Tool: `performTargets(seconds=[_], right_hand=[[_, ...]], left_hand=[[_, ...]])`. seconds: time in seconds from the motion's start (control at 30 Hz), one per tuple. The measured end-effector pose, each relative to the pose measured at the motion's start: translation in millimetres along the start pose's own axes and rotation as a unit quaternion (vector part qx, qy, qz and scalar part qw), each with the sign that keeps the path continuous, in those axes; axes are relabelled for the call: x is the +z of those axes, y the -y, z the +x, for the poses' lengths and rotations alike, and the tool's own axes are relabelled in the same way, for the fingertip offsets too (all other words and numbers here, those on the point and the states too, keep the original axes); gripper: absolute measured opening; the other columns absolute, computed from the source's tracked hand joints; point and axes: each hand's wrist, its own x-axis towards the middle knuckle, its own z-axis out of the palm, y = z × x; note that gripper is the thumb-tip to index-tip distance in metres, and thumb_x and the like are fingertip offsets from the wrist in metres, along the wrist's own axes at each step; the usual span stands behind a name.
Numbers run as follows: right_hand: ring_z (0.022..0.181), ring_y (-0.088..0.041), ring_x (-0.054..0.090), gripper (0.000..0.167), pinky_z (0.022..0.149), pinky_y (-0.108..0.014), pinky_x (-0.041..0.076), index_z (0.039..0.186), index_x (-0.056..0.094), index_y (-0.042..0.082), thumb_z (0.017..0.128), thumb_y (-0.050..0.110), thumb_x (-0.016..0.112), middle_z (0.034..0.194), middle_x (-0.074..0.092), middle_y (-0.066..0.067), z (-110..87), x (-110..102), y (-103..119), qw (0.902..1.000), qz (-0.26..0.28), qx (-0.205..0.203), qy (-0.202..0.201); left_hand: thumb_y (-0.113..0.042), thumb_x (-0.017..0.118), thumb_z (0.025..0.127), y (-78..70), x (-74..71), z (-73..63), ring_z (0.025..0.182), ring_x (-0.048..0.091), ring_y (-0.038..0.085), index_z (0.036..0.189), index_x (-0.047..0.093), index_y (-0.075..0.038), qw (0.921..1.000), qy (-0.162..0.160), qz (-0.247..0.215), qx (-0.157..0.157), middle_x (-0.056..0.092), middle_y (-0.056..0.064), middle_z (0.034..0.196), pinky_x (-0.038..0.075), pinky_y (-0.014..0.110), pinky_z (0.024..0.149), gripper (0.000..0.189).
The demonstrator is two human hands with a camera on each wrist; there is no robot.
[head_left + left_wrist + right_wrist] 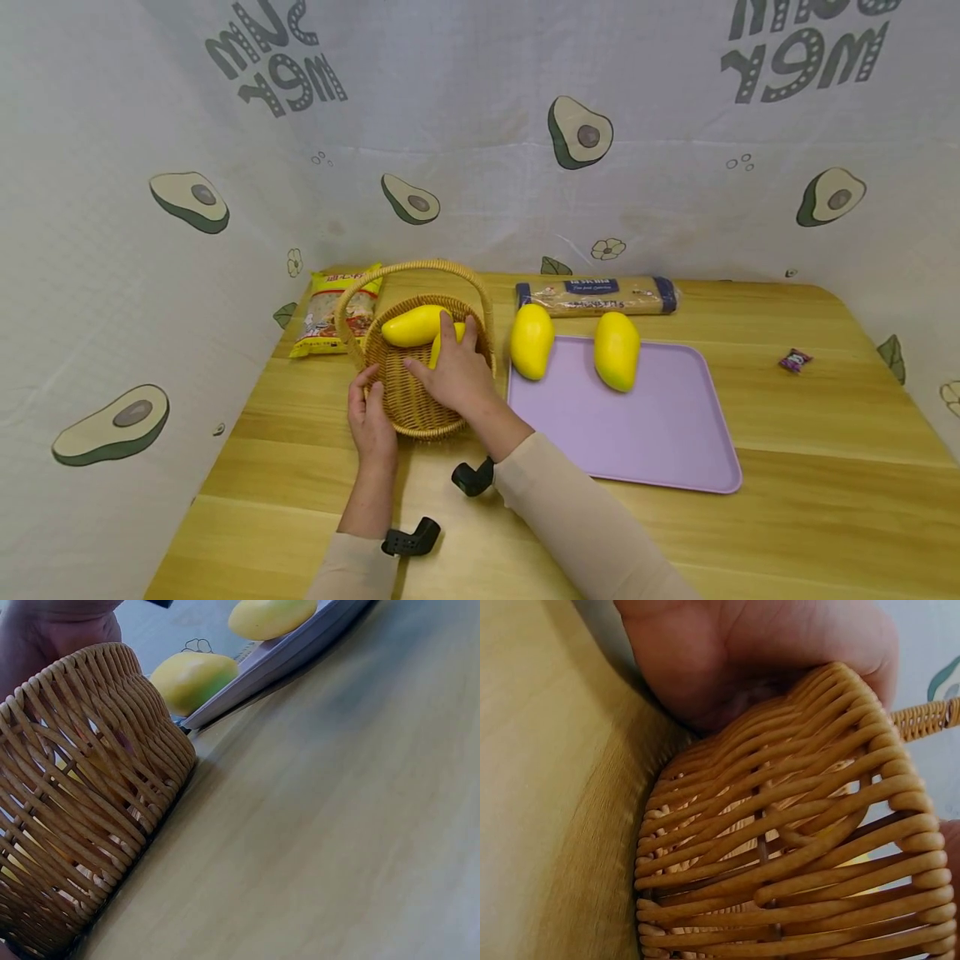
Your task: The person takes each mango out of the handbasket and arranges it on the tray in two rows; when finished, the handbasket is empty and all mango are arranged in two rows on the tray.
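A wicker basket point(408, 400) with a tall handle stands on the table. Inside it lie a yellow mango point(415, 327) and another mango point(436, 350), partly hidden under my right hand point(459, 373). That hand reaches over the rim, index and middle fingers on the second mango, thumb spread off to its left. My left hand point(372, 425) holds the basket's left side at the rim. In the left wrist view the basket's woven wall point(97, 772) fills the left part. The right wrist view shows the wall point(795, 847) below my right palm point(757, 645).
A lilac tray point(637, 442) lies right of the basket, with one mango point(617, 352) on it and another mango point(532, 342) at its left corner. Behind are a spaghetti pack point(596, 298) and a yellow food packet point(330, 312). A small wrapped candy point(795, 360) lies far right.
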Motion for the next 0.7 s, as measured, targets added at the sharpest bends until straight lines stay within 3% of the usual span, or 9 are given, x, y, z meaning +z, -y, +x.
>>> performTargets(seconds=[0.13,0.37,0.5,0.7], right_hand=[[0.092,-0.047,0.068,0.096,0.070,-0.048,0.057,0.165,0.015,0.021,0.093,0.061,0.064,0.170,0.008,-0.023,3.0,2.0,-0.9,1.0000,-0.006,0.005,-0.003],[0.104,-0.052,0.066,0.093,0.083,-0.054,0.058,0.163,0.023,0.014,0.094,0.060,0.064,0.168,0.015,-0.025,4.9,3.9,-1.2,0.9999,-0.006,0.004,-0.008],[0.105,-0.051,0.067,0.088,0.084,-0.054,0.058,0.160,0.032,0.010,0.094,0.058,0.064,0.166,0.019,-0.025,3.8,5.4,-1.6,0.9997,-0.019,0.000,-0.013],[0.105,-0.049,0.066,0.082,0.084,-0.053,0.058,0.157,0.036,0.011,0.094,0.052,0.068,0.162,0.025,-0.023,5.9,8.6,-2.9,0.9995,-0.023,-0.008,-0.020]], left_hand=[[-0.012,0.042,0.105,0.3,-0.4,-0.2,0.133,0.046,0.021,0.134,0.054,0.002,1.0000,0.002,0.000,-0.002,0.052,0.007,0.145,0.043,0.025,0.101,0.035],[-0.013,0.042,0.105,0.9,-1.1,1.2,0.132,0.047,0.022,0.134,0.056,0.000,1.0000,-0.001,0.000,-0.004,0.052,0.007,0.145,0.044,0.024,0.100,0.034],[-0.012,0.042,0.105,1.2,-0.6,1.3,0.132,0.048,0.025,0.134,0.055,0.000,1.0000,0.000,-0.006,-0.006,0.053,0.007,0.145,0.046,0.023,0.097,0.034],[-0.013,0.043,0.105,1.3,-0.3,0.8,0.133,0.045,0.017,0.133,0.056,0.000,1.0000,0.000,-0.003,-0.004,0.052,0.007,0.146,0.042,0.023,0.102,0.034]])
